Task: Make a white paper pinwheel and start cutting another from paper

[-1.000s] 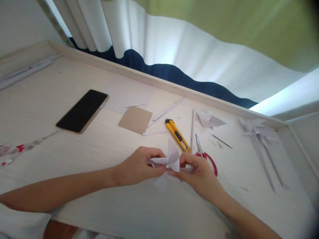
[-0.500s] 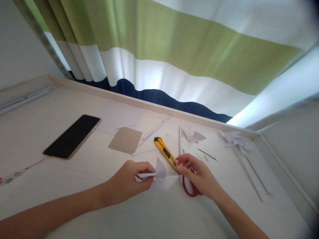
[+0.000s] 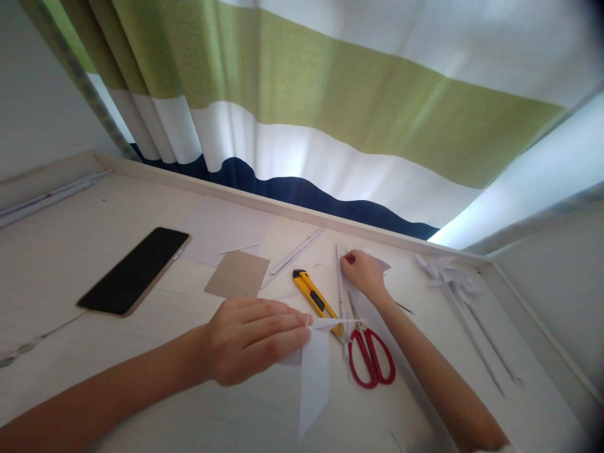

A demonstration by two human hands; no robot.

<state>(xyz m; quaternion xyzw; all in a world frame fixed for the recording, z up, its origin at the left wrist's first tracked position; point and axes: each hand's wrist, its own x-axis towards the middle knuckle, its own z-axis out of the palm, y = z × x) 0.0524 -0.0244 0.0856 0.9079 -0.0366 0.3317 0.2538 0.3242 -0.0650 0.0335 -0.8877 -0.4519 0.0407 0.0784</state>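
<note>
My left hand [image 3: 264,340] is closed on a white folded paper piece [image 3: 315,377]; one blade hangs down and a thin point juts right. Farther back, my right hand [image 3: 365,270] is closed, fingertips beside the top of a white paper stick [image 3: 340,280]; what they pinch is hidden. Partly behind that hand lies another white folded paper [image 3: 381,261]. Between the hands are a yellow utility knife [image 3: 309,290], its lower end near the held paper, and scissors [image 3: 371,358] with red handles, below my right wrist.
A black phone [image 3: 134,270] with a cord lies left. Behind are a grey-brown card square [image 3: 236,275], white sheets [image 3: 217,220] and paper strips [image 3: 297,251]. Paper pinwheels on sticks [image 3: 446,277] lie right. A raised rim [image 3: 264,204] borders the table below a striped curtain [image 3: 306,75].
My right hand has moved from over the scissors to the back, beside the paper stick, uncovering the red handles. My left hand has turned palm down, and its paper now hangs downward.
</note>
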